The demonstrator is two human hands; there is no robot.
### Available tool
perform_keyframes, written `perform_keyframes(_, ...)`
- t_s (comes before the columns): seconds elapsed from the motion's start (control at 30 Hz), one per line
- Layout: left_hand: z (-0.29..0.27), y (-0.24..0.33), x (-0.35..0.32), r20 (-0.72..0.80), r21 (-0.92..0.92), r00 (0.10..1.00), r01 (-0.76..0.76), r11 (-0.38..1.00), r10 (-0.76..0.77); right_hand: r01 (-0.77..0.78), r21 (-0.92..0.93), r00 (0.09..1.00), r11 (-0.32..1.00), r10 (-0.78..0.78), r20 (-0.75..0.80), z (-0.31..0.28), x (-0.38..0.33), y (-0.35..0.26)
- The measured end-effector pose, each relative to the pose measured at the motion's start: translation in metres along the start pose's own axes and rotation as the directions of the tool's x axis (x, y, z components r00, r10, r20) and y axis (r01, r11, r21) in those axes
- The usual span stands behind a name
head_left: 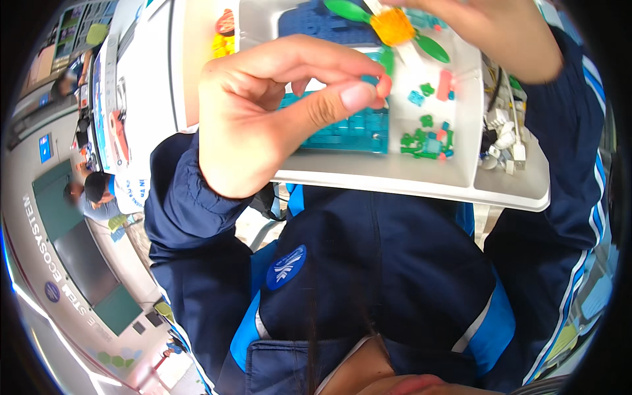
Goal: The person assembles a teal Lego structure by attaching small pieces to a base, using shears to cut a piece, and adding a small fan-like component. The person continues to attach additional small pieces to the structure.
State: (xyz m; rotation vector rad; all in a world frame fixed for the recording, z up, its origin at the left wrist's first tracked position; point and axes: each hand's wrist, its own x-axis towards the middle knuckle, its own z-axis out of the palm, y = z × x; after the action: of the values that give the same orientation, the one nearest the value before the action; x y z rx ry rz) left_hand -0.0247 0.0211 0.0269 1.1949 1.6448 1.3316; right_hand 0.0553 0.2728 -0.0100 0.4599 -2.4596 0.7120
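My left hand [263, 112] reaches over a white tray [434, 178], thumb and forefinger pinched on a small teal piece [370, 79], mostly hidden by the fingertips. Just beyond them is a toy-brick flower [393, 26] with an orange centre, green leaves and white parts. At its far side is my right hand [490, 29], fingers closed at the flower's edge and partly cut off by the picture's upper rim. Beneath my left hand lies a translucent teal brick panel [349, 135]. Behind it sit dark blue bricks [322, 26].
Small green, teal and pink pieces [428, 141] lie in the tray's right part. A side compartment holds white and grey pieces [507, 141]. Yellow and red bricks [224, 43] are past the tray's left edge. Other people [99, 191] are in the room at left.
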Motion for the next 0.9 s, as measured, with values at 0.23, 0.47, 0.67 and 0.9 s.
perform_keyframes(0.23,-0.027,-0.009,-0.021,-0.220,-0.251,0.970,-0.155,0.955,0.100,-0.018,0.089,0.980,0.996,0.000,0.199,-0.006,-0.021,-0.057)
perform_keyframes(0.47,-0.018,-0.013,-0.038,-0.285,-0.471,0.958,-0.141,0.871,0.001,0.007,0.126,0.963,0.992,-0.041,0.267,-0.019,0.012,-0.080)
perform_keyframes(0.67,-0.040,-0.014,-0.060,-0.310,0.450,0.859,-0.245,0.859,0.407,0.026,0.141,0.925,0.990,-0.077,0.373,-0.025,0.037,-0.099)
perform_keyframes(0.9,-0.046,-0.054,-0.092,-0.118,0.898,0.860,-0.122,0.423,0.497,-0.169,0.221,0.878,0.960,0.045,0.477,0.019,0.023,-0.101)
